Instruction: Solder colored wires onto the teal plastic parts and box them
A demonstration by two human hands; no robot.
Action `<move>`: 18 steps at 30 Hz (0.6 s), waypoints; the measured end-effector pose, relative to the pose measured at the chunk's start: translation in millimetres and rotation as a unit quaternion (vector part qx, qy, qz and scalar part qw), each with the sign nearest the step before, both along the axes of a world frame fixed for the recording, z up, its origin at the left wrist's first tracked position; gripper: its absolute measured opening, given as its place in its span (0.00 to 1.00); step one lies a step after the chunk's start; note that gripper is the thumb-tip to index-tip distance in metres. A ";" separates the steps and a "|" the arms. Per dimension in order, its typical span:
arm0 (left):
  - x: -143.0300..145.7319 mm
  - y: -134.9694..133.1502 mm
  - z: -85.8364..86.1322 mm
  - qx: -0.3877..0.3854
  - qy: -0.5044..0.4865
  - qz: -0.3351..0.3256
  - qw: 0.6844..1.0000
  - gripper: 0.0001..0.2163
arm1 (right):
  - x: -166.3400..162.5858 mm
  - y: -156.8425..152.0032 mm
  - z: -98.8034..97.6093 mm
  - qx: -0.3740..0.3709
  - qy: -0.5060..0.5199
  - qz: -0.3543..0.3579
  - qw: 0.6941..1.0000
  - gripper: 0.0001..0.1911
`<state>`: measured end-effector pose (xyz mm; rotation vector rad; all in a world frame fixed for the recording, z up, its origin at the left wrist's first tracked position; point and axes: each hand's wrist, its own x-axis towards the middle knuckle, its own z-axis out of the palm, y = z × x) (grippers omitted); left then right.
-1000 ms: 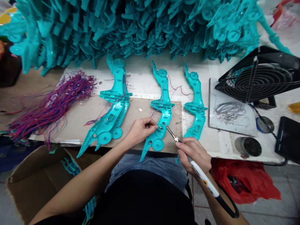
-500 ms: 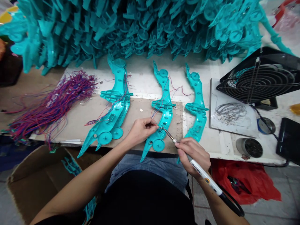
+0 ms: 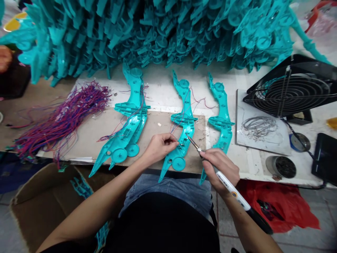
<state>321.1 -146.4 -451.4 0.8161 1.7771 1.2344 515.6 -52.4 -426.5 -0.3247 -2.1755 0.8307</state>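
My right hand [image 3: 221, 168] grips a white and black soldering iron [image 3: 233, 191], its tip just over a turquoise plastic shell [image 3: 187, 130] at the middle of the bench. With fingers pinched, my left hand [image 3: 162, 147] is at the same shell's left edge, on thin red and blue wires [image 3: 172, 127]; the fingertips partly hide them. These wires run up along the shell and loop out to its right. Another turquoise shell [image 3: 220, 102] lies on the right, partly behind my right hand. On the left, a stacked pair of shells [image 3: 134, 119] carries wires too.
A tangled bundle of red and blue wires [image 3: 65, 114] lies at left. Piled turquoise shells [image 3: 158, 31] line the back. At right stand a black fan [image 3: 286, 88], a board with coiled solder wire [image 3: 259, 127] and a tin [image 3: 281, 167]. Below are a cardboard box [image 3: 39, 196] and red bag [image 3: 292, 207].
The soldering iron's tip has lifted away from my left fingertips, up and slightly right, with my right hand. My left hand stays in nearly the same place, still pinched.
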 end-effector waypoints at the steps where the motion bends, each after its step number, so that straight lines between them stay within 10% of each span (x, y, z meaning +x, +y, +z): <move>1: -0.1 0.1 0.0 0.000 -0.002 -0.001 1.000 0.07 | -5.5 1.5 1.1 -0.007 -0.009 -0.004 1.000 0.15; 10: -0.9 0.1 -4.1 0.020 0.011 -0.018 1.000 0.05 | -71.7 9.9 -4.5 -0.009 -0.112 0.034 0.993 0.17; 18: -4.4 6.6 1.1 0.083 -0.050 -0.003 0.995 0.08 | -65.3 18.4 -11.2 -0.036 -0.124 0.011 0.992 0.16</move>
